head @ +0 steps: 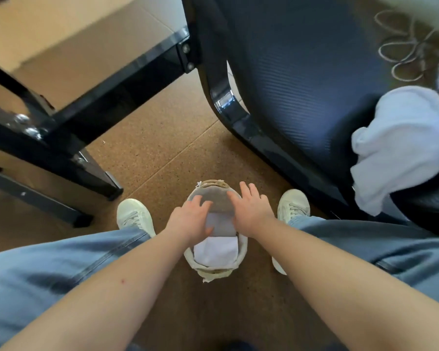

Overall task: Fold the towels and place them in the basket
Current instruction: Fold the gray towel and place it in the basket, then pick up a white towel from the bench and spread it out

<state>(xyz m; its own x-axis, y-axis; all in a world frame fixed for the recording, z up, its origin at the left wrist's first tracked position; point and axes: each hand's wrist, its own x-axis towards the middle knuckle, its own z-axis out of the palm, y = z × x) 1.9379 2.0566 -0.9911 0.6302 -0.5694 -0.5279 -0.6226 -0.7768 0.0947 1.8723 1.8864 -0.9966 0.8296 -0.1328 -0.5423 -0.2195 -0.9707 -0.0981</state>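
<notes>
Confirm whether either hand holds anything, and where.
Nothing gripped: left hand and right hand rest flat, fingers spread, on top of the grey towel in the basket.

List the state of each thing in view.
basket: upright on floor, partly filled.
grey towel: folded, in basket, under both hands.
folded white towel: lying flat in basket.
loose white towel: crumpled, unfolded, on chair.
left hand: open, resting on grey towel.
right hand: open, resting on grey towel.

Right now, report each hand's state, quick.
Left hand: open, fingers flat on the grey towel in the basket.
Right hand: open, fingers spread, pressing the same towel.
</notes>
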